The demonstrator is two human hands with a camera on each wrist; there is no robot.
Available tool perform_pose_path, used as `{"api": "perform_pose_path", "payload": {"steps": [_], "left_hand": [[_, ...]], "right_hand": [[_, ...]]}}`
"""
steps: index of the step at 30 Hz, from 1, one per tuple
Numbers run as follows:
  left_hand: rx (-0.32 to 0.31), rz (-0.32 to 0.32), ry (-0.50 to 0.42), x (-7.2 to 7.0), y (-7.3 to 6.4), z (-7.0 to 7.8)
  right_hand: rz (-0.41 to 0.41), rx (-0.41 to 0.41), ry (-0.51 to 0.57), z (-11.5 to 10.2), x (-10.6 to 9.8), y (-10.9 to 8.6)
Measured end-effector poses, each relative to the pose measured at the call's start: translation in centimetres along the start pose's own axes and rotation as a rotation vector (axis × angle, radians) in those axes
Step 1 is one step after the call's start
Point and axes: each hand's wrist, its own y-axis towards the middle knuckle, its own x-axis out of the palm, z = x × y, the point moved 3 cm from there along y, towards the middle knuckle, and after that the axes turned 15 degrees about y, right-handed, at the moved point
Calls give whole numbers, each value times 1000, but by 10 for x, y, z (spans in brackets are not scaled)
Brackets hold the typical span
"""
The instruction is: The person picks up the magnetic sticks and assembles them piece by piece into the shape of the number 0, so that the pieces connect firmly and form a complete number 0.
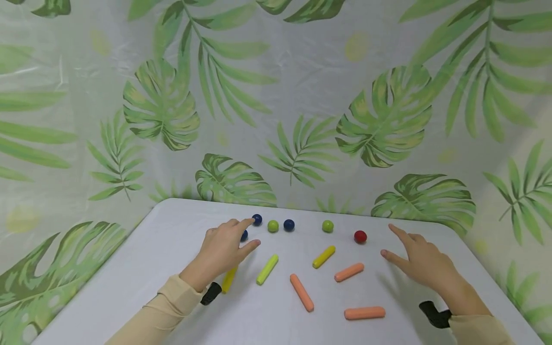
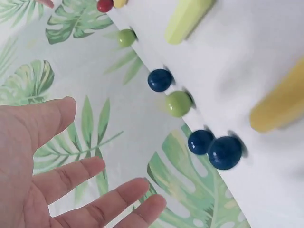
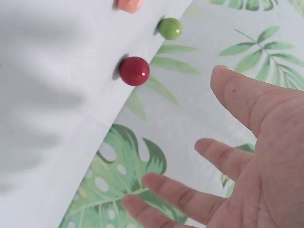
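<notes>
Left hand (image 1: 221, 248) and right hand (image 1: 424, 261) spread; I judge a stray left-hand brush could roll the farthest glossy dark-blue, plastic-looking ball (image 1: 258, 220) off the white bench's (image 1: 129, 282) far edge.

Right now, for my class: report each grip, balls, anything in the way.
Left grip empty, near dark-blue balls. Right grip empty, nearest red ball. Red ball on table; nothing visible between it and right grip.

Glossy, smooth red ball (image 3: 134, 71) and smooth, matt tabletop (image 1: 151, 249)
</notes>
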Motion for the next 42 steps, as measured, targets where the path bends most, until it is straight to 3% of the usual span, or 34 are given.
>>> {"api": "perform_pose_path", "payload": {"steps": [5,10,15,19,26,33,42], "left_hand": [[28,-56,-123,3,12,15],[80,-137,-250,11,25,34],[158,-197,-307,21,39,57],[182,-239,-342,35,49,72],[186,-282,-337,53,61,95],[157,-323,-346,63,65,115],[172,-327,-307,75,69,130]], "right_hand": [[-44,-41,67,5,2,15],[-92,-19,104,8,3,30],[-131,1,150,10,5,44],[-163,-5,182,15,12,56],[-194,-18,206,18,20,71],[-221,-27,206,16,28,82],[-230,-10,228,15,37,87]]}}
